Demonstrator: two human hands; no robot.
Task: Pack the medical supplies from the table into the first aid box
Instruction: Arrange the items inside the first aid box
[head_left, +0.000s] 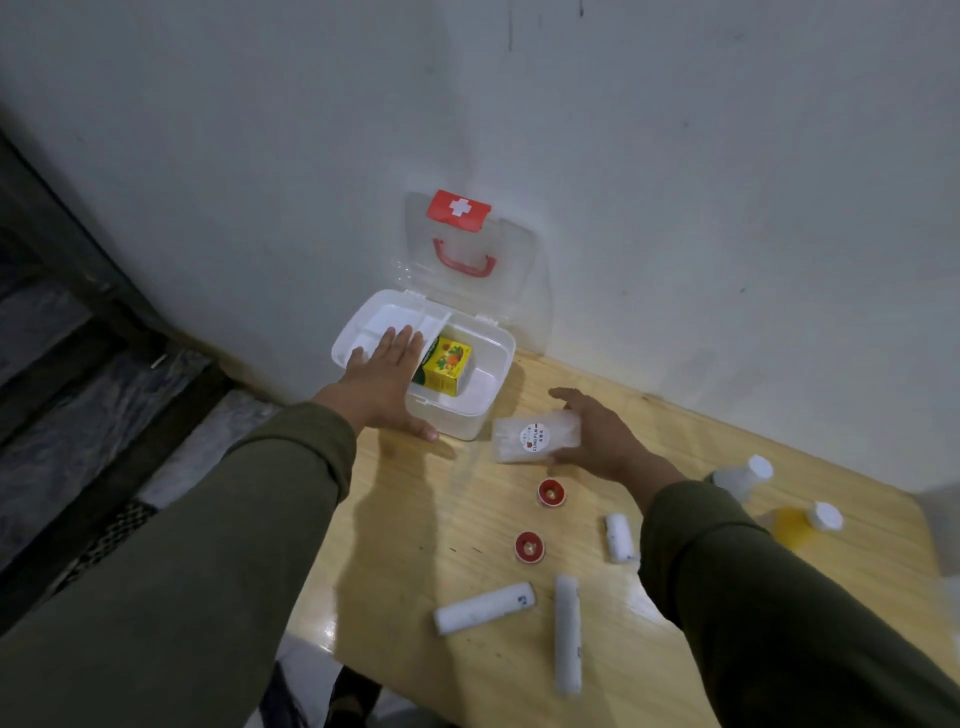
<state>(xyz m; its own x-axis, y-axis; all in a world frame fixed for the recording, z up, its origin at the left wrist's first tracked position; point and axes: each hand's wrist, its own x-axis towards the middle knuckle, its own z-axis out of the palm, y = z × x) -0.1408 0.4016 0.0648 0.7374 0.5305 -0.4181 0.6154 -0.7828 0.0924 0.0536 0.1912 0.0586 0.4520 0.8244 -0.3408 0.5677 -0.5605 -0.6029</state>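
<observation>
The right hand (597, 436) had its grip clamped on a clear packet (535, 435) labelled "CLING FILM", just right of the box (488, 358) and low over the desk (441, 519). The left hand (384, 369) lay flat, fingers straight, on the white tray (379, 322) at the box's left side, thumb against the near wall. A yellow carton (445, 371) sat inside the box; the clear lid (514, 260) stood open against the wall. Nearer on the desk lay two red caps (550, 491), three white rolls (483, 608), and, far right, two white-capped bottles (743, 475).
</observation>
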